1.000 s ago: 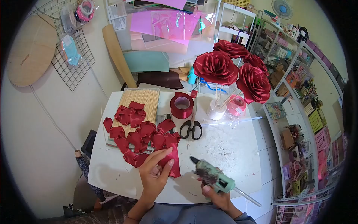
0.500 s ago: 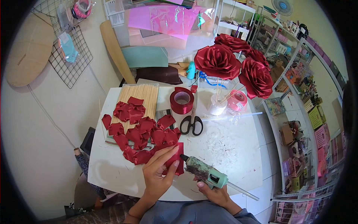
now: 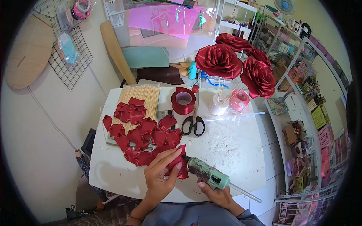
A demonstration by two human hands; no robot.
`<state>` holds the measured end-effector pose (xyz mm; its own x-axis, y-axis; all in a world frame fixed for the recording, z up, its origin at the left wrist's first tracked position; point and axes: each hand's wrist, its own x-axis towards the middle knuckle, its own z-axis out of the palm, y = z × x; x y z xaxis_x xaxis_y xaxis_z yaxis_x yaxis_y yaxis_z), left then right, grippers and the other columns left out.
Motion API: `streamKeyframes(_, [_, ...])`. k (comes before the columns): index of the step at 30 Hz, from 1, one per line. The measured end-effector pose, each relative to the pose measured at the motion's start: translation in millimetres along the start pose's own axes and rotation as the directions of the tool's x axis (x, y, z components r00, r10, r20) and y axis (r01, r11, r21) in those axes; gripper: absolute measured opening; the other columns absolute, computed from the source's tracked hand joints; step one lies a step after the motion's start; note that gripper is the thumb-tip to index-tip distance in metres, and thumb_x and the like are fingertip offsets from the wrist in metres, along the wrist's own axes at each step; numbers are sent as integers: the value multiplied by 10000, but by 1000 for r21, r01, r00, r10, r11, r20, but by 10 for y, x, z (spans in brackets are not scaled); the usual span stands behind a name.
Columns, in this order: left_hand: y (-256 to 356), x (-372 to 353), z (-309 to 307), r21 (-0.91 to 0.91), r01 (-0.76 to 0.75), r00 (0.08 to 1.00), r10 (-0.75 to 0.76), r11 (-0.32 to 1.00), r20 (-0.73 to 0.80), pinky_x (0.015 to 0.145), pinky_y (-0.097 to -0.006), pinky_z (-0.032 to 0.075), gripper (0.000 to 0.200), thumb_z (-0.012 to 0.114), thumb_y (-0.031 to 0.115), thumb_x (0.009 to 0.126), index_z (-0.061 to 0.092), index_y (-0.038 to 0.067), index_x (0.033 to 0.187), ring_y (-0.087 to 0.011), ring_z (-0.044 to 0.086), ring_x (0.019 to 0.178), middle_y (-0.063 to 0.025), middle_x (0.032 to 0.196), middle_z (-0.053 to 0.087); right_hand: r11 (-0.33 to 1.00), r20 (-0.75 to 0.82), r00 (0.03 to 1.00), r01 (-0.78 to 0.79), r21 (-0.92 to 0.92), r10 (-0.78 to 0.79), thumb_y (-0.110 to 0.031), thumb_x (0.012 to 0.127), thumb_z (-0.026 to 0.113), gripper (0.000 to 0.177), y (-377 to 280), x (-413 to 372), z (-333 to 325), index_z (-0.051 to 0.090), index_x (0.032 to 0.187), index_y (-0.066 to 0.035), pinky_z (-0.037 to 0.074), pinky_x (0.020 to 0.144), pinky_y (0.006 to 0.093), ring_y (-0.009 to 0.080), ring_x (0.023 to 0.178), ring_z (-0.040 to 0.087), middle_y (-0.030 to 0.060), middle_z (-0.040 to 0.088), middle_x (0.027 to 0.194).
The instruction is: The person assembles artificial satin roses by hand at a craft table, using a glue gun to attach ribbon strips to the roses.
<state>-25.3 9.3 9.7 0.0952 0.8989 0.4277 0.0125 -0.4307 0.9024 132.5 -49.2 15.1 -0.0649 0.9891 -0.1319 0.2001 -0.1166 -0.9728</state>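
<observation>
My left hand (image 3: 161,171) pinches a piece of red satin ribbon (image 3: 182,172) between thumb and fingers, near the front of the white table (image 3: 124,179). In my right hand (image 3: 218,195) is a pale green glue gun (image 3: 208,172), its body dark with stains and a clear glue stick (image 3: 245,192) sticking out of its back. The black nozzle touches or nearly touches the ribbon piece beside my left fingertips. Just beyond my left hand lies a heap of folded red satin petals (image 3: 145,133), partly on a bundle of bamboo skewers (image 3: 151,98).
Black-handled scissors (image 3: 193,126) and a roll of red ribbon (image 3: 183,101) lie mid-table. Large red satin roses (image 3: 218,62) on sticks stand in a white holder (image 3: 219,105) at the back right, beside a pink roll (image 3: 239,100). Crowded shelves (image 3: 298,132) line the right side.
The glue gun's nozzle has shifted slightly up and along the ribbon piece, whose right edge now tilts a little. My left hand has hardly moved.
</observation>
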Motion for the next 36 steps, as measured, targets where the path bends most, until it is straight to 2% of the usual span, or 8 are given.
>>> streamKeyframes(9, [4,-1,-40,-19,35,998,-36,999,-60,634,-189,482,344,543,-102,724,526,-30,1060,-133,525,897,-143,1058,502,1000,-76,997,18,14,-17,-203,778,588,256,177,-46,-91,525,908,8,410,595,287,192,652,515,107,504,753])
streamKeyframes(11, [20,8,-45,-48,83,993,-87,995,-80,841,-270,431,360,527,-130,716,490,-61,1067,-210,462,1031,-159,1092,456,993,-18,999,46,108,-45,-191,757,612,242,131,-66,-107,532,867,9,414,589,297,206,644,518,111,505,758])
streamKeyframes(12, [12,6,-40,-48,84,993,-87,995,-78,841,-270,431,360,527,-130,716,490,-61,1067,-210,462,1031,-159,1092,456,982,12,983,184,-42,-184,-181,740,631,235,191,-37,-108,530,821,15,411,570,293,208,620,504,105,494,735])
streamKeyframes(15, [-18,15,-24,-32,34,990,-38,999,-138,712,-221,476,343,541,-100,733,509,-43,1070,-146,502,945,-140,1080,476,959,100,969,238,-152,-224,-181,731,641,240,63,-24,-100,524,787,21,406,551,290,206,603,493,105,481,719])
streamKeyframes(24, [-34,9,-30,-89,6,986,-21,996,-167,750,-238,471,351,539,-104,733,498,-45,1077,-175,494,975,-148,1080,471,960,113,973,217,-179,-199,-185,735,639,235,26,-2,-29,528,762,21,401,516,278,193,591,504,95,475,695])
streamKeyframes(26, [-65,4,-52,-7,-45,987,44,999,-153,760,-238,468,347,537,-108,732,500,-47,1071,-182,493,975,-148,1075,474,960,105,978,200,-197,-182,-186,734,640,236,33,2,-30,528,767,19,402,518,279,195,587,506,96,477,696])
streamKeyframes(32, [-29,5,-72,-130,23,985,-45,991,-169,786,-250,446,373,537,-111,728,475,-61,1093,-198,493,981,-154,1058,488,945,-149,976,105,-310,-158,-133,715,641,198,138,3,-151,519,776,10,406,512,326,255,588,515,119,487,697])
streamKeyframes(36, [38,27,-59,-310,94,976,-150,946,-161,824,-274,425,436,542,-122,715,421,-80,1133,-204,482,1003,-162,1080,475,808,-274,909,105,-580,-314,-102,691,627,231,175,41,-216,502,831,34,411,550,352,296,612,492,141,475,738])
